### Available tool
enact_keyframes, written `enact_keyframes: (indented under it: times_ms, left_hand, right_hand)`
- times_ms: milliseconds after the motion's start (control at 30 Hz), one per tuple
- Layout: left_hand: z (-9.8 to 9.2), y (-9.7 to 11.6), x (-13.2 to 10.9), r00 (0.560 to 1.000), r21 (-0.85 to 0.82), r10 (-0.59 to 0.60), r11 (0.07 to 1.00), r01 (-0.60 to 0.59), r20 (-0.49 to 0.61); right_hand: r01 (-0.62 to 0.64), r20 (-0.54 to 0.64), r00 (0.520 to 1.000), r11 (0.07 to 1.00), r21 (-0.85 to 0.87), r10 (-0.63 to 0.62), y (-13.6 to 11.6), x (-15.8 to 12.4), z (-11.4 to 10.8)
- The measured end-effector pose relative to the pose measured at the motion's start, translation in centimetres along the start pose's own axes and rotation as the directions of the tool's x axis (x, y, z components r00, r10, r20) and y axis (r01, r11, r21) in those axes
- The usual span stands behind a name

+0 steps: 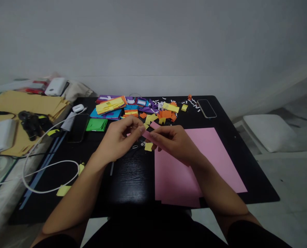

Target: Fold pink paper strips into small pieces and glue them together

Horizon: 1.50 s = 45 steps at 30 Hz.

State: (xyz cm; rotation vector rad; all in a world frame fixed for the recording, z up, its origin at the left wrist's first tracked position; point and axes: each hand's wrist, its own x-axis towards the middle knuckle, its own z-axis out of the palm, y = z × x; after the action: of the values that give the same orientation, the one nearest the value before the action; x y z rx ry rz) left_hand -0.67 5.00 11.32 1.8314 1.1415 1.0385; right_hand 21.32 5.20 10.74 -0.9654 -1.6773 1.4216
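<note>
Between my two hands is a small pink paper strip [146, 135], raised above the middle of the table. My left hand [122, 137] pinches its left end between thumb and fingers. From the other side, my right hand [172, 140] grips the strip, its fingers closed and partly hidden. Large pink paper sheets [179, 182] lie flat under my right hand and forearm. A yellow paper piece [148, 147] rests just below the strip. What look like scissors [142, 144] lie beneath my hands, mostly covered.
Orange paper pieces [166, 114], white scraps and folded yellow bundles [111, 105] spread along the table's back. Green papers [97, 124] sit left of them. A phone [206, 109] lies back right, another phone [79, 128] left. A white cable [43, 191] loops over the left side.
</note>
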Motion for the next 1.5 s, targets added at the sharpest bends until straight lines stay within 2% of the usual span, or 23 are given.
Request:
enact_keyframes:
  times_ms: [167, 300, 367, 500, 633, 700, 767, 833, 900, 967, 1067, 1133, 1233, 1300, 1400, 1500]
  left_hand:
    - [-0.4, -0.1, 0.0, 0.993, 0.105, 0.017, 0.994, -0.029, 0.114]
    - [-0.7, -0.1, -0.2, 0.993, 0.119, 0.009, 0.993, -0.023, 0.118]
    - [-0.8, -0.1, -0.8, 0.994, 0.089, -0.033, 0.996, 0.024, 0.102]
    - [-0.8, -1.2, -3.5, 0.968, 0.055, -0.221, 0.975, 0.216, 0.12]
    - [-0.1, -3.5, -7.4, 0.929, 0.075, -0.333, 0.943, 0.324, 0.165]
    - [0.6, -4.8, -9.0, 0.913, 0.103, -0.357, 0.934, 0.344, 0.195]
    - [1.5, -5.8, -10.4, 0.907, 0.172, -0.373, 0.924, 0.343, 0.197]
    - [2.3, -6.7, -11.3, 0.911, 0.247, -0.371, 0.913, 0.324, 0.179]
    - [2.9, -7.4, -12.1, 0.926, 0.298, -0.349, 0.908, 0.295, 0.146]
    - [3.4, -8.0, -12.7, 0.944, 0.328, -0.313, 0.907, 0.263, 0.108]
    - [4.0, -8.8, -13.4, 0.966, 0.387, -0.253, 0.897, 0.213, 0.054]
    - [4.5, -9.0, -13.8, 0.979, 0.452, -0.203, 0.874, 0.179, 0.004]
    - [5.5, -8.9, -14.2, 0.997, 0.585, -0.074, 0.807, 0.08, -0.035]
    - [6.2, -8.6, -14.3, 0.999, 0.64, 0.03, 0.768, -0.034, 0.017]
    - [7.2, -8.4, -14.2, 0.982, 0.624, 0.132, 0.758, -0.19, 0.138]
    - [7.6, -8.5, -14.0, 0.969, 0.606, 0.151, 0.758, -0.241, 0.196]
  right_hand:
    - [0.032, 0.044, 0.999, 0.999, -0.002, -0.032, 0.4, 0.2, 0.2]
    - [0.024, 0.051, 0.998, 1.0, -0.008, -0.023, 0.6, 0.1, 0.0]
    - [-0.017, 0.082, 0.996, 1.0, -0.018, 0.019, 0.7, -0.3, -0.5]
    - [-0.148, 0.218, 0.961, 0.984, -0.103, 0.168, 2.1, -2.1, -1.8]
    - [-0.248, 0.31, 0.901, 0.947, -0.202, 0.303, 4.8, -4.1, -2.5]
    - [-0.225, 0.31, 0.897, 0.928, -0.296, 0.316, 6.2, -4.9, -2.2]
    - [-0.145, 0.275, 0.92, 0.896, -0.42, 0.278, 7.6, -5.5, -1.5]
    - [-0.044, 0.218, 0.958, 0.849, -0.526, 0.185, 9.1, -6.0, -0.6]
    - [0.08, 0.179, 0.983, 0.787, -0.612, 0.038, 10.4, -6.6, 0.4]
    - [0.204, 0.177, 0.978, 0.715, -0.668, -0.114, 11.5, -7.1, 1.4]
    - [0.356, 0.241, 0.934, 0.626, -0.694, -0.264, 12.6, -7.7, 2.3]
    - [0.404, 0.28, 0.913, 0.578, -0.709, -0.295, 12.9, -7.8, 2.7]
    - [0.416, 0.303, 0.908, 0.549, -0.724, -0.289, 13.0, -7.8, 2.9]
    - [0.422, 0.319, 0.906, 0.537, -0.73, -0.28, 12.9, -7.6, 2.9]
    - [0.431, 0.352, 0.902, 0.516, -0.74, -0.249, 12.7, -7.3, 2.9]
    - [0.429, 0.381, 0.902, 0.51, -0.745, -0.202, 12.4, -7.2, 2.9]
